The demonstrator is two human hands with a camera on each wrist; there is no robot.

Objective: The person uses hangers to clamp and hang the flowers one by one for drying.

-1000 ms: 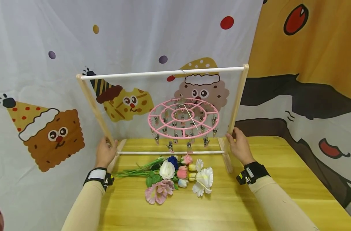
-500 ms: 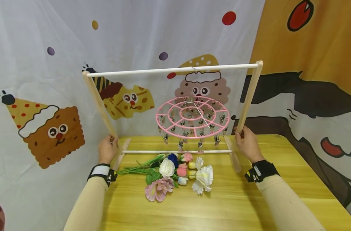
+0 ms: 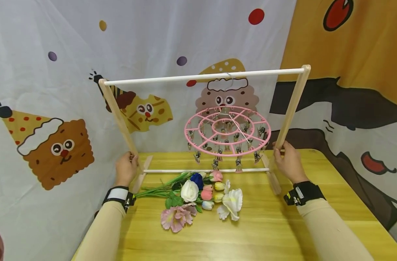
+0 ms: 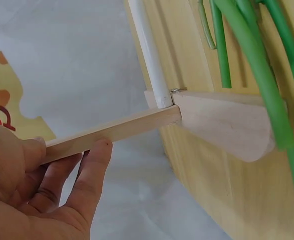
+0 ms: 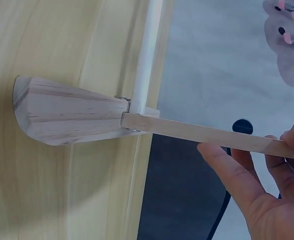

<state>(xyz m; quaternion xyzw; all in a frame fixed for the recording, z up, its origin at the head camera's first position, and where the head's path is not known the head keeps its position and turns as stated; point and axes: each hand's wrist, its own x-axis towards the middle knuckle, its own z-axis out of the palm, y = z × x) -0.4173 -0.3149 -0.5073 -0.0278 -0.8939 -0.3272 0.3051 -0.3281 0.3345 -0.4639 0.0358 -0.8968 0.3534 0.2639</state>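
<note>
A wooden rack with a white top rod (image 3: 169, 78) and a white lower rod (image 3: 178, 171) stands on the wooden table. My left hand (image 3: 126, 168) grips its left post (image 3: 118, 114) low down; the thumb and fingers pinch the wood in the left wrist view. On the other side, my right hand (image 3: 289, 163) holds the right post (image 3: 293, 108) between thumb and fingers. From the top rod, right of its middle, hangs a pink round clip hanger (image 3: 232, 149) with several metal clips. Both feet of the rack, including the right foot (image 5: 66, 112), lie close over the tabletop.
A bunch of artificial flowers lies in front of the rack, with a white rose (image 3: 189, 191), a pink flower (image 3: 175, 218) and green stems (image 4: 257, 65) pointing left. A printed curtain (image 3: 146, 36) hangs behind the table (image 3: 250, 239).
Both hands have shifted the rack to the right, and the pink clip hanger has moved along with it. The flowers have stayed in place on the table.
</note>
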